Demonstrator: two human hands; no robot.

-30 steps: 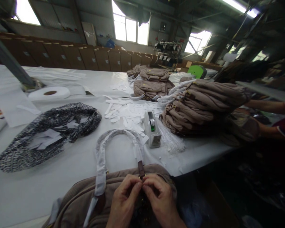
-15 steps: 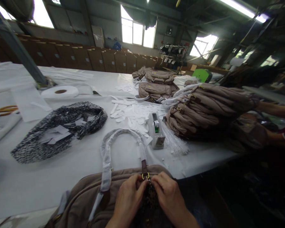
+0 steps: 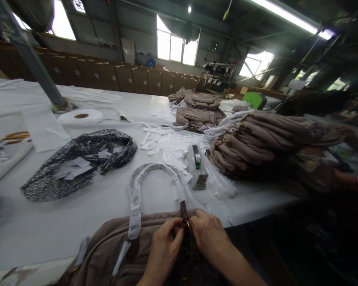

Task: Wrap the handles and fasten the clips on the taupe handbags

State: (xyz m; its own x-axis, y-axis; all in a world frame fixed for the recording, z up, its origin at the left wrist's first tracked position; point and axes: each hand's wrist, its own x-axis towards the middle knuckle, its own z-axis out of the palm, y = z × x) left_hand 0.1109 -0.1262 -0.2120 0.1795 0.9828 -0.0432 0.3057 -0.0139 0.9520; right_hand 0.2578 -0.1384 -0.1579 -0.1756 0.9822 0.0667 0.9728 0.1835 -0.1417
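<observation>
A taupe handbag (image 3: 107, 250) lies at the near table edge, its handles (image 3: 150, 174) wrapped in white paper and arched onto the table. My left hand (image 3: 164, 248) and my right hand (image 3: 209, 234) meet at the bag's top opening, beside the brown strap tab and gold ring (image 3: 185, 216). Both hands are closed in a pinch on the bag's edge there; what sits between the fingertips is too small to make out. A dark patterned lining shows between the hands.
A tape dispenser (image 3: 197, 167) stands past the handles, beside white paper pieces (image 3: 170, 143) and clear tassels. A black-and-white fabric ring (image 3: 80, 161) lies left, a white tape roll (image 3: 80, 116) behind. Stacked taupe bags (image 3: 265, 139) sit right, where another person's arm (image 3: 349, 178) reaches.
My hands have slid slightly right and up the bag's opening while staying pinched together. The view has tilted up and shifted left a little.
</observation>
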